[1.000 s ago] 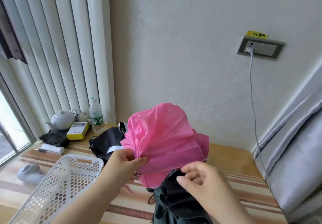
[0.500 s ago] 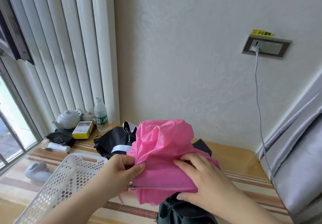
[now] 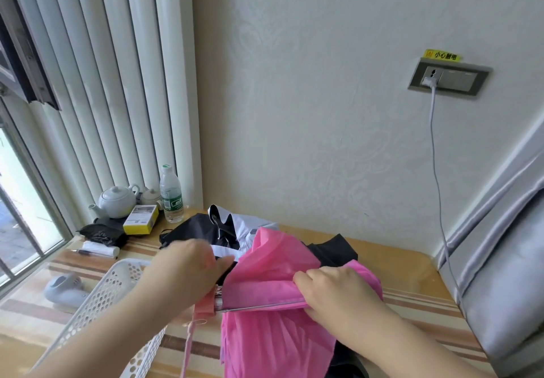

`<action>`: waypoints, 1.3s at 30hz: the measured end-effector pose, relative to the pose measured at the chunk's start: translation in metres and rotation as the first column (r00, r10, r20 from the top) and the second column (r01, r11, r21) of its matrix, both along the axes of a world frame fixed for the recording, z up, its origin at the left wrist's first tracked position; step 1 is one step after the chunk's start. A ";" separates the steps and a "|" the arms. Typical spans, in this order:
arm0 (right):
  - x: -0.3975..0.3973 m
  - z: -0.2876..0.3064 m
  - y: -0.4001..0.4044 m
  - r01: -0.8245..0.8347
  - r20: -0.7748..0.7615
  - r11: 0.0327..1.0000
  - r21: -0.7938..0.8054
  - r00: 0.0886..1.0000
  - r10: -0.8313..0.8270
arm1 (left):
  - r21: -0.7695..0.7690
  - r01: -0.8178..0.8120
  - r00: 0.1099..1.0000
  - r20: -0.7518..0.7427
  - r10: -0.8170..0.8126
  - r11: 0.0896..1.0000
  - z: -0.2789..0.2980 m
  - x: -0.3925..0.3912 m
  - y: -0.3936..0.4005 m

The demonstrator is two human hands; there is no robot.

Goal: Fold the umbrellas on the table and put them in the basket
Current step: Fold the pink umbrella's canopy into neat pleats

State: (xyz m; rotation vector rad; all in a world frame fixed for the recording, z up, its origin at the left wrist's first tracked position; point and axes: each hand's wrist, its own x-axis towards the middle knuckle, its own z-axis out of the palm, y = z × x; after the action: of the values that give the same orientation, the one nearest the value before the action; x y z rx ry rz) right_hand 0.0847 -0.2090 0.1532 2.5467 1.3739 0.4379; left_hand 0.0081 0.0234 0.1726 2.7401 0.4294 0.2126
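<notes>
A collapsed pink umbrella (image 3: 273,330) lies across the table in front of me, its cloth loose and a metal rib showing along the middle. My left hand (image 3: 188,268) grips its handle end, where a pink strap hangs down. My right hand (image 3: 338,292) presses and pinches the pink cloth against the rib. A black and white umbrella (image 3: 203,230) lies behind it, and more black cloth (image 3: 332,251) shows under the pink one. The white perforated basket (image 3: 100,298) stands at the lower left beside my left arm.
At the back left of the striped table (image 3: 412,298) stand a white teapot (image 3: 116,201), a water bottle (image 3: 171,193), a yellow box (image 3: 140,218) and a black pouch (image 3: 101,235). A white gadget (image 3: 63,288) lies left of the basket. A cable hangs from the wall socket (image 3: 447,79); a grey curtain is at right.
The pink canopy has been pulled down flatter onto the table. My right hand slid right along the rib, and my left hand moved up at the handle end.
</notes>
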 end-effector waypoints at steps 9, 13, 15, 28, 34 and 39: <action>0.001 0.026 0.002 0.004 -0.097 0.994 -0.105 0.995 -0.014 | 0.338 0.575 0.813 -0.340 -0.474 0.745 0.011 0.012 -0.041; 0.001 0.036 -0.003 0.024 -0.233 0.995 -0.097 0.971 -0.046 | 0.276 0.592 0.776 -0.450 -0.442 0.757 0.008 0.018 -0.034; 0.002 0.038 -0.007 0.037 -0.292 0.997 -0.069 0.955 -0.056 | 0.261 0.615 0.759 -0.452 -0.469 0.744 0.009 0.019 -0.035; 0.016 0.073 -0.016 0.114 -0.725 0.983 -0.146 0.664 -0.185 | -0.194 0.596 0.610 -0.521 -0.597 0.779 0.046 0.027 -0.019; 0.016 0.092 -0.013 0.117 -0.792 0.977 -0.178 0.572 -0.213 | -0.297 0.548 0.573 -0.548 -0.610 0.782 0.051 0.032 -0.017; 0.014 0.089 -0.013 0.137 -0.783 0.961 -0.241 0.558 -0.276 | -0.244 0.579 0.585 -0.540 -0.605 0.778 0.046 0.031 -0.016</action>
State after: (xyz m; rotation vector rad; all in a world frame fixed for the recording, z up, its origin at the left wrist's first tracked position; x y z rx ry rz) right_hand 0.0983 -0.2220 0.2420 2.8119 1.1857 -1.0003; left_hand 0.0392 0.0078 0.2189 2.6689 -0.3708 -0.8511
